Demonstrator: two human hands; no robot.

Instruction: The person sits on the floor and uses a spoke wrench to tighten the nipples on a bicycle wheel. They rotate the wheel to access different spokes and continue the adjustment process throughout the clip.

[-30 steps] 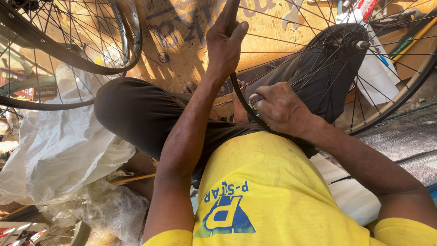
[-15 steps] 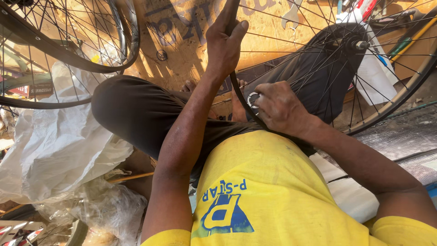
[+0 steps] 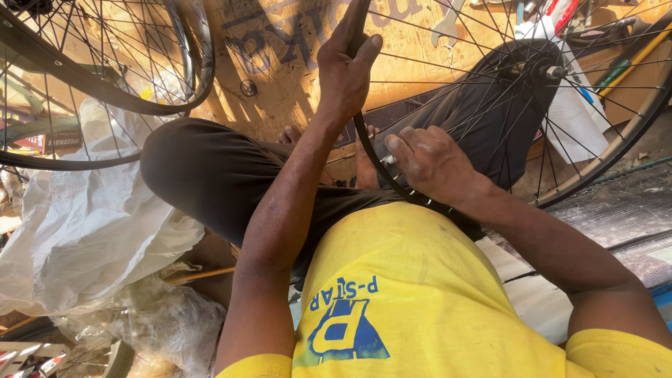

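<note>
hands [image 3: 392, 119] gripping wheel rim [image 3: 378, 164], tool perhaps

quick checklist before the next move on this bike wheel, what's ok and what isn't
1. Left hand has a grip on the wheel rim: ok, fingers wrap the rim's upper part.
2. Right hand on the rim lower down: ok, fingertips press at the rim near the lap.
3. Small metal piece at the right fingertips: cannot tell, it is mostly hidden.
4. Wheel steady: ok, it rests across the person's legs, hub off to the right.
5. Spokes intact: cannot tell, too fine to judge.
6. Spanner within reach: ok, it lies on the board behind the wheel.
</note>
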